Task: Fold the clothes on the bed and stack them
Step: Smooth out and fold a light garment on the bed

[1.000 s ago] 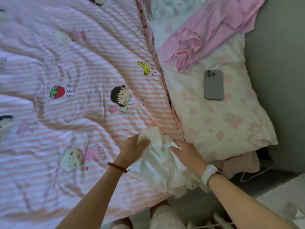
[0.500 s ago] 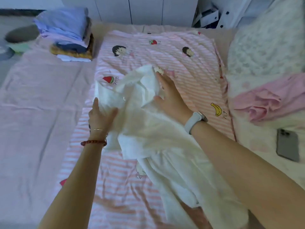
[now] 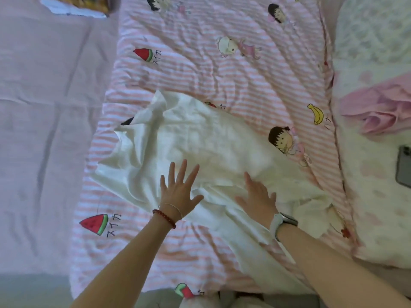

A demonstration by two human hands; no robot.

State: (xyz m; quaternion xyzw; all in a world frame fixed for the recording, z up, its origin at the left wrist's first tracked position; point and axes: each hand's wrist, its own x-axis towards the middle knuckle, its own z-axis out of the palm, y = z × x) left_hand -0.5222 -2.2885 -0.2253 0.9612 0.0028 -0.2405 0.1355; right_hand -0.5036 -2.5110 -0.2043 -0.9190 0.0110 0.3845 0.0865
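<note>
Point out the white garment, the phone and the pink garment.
white garment (image 3: 200, 138): head view, its flat middle.
phone (image 3: 404, 166): head view, its back, at the frame's right edge.
pink garment (image 3: 378, 107): head view, its bunched folds.

A bed fills nearly the whole view, spread with a pink-and-white striped quilt (image 3: 222, 74) printed with cartoon children, watermelon slices and a banana, lying rumpled in soft, even light. To its left lies a plain pale pink sheet (image 3: 44, 130), creased in long lines, and to its right a white pillow (image 3: 378, 207) with faint pink blotches. A strip of grey floor (image 3: 33, 290) shows at the lower left corner.
</note>
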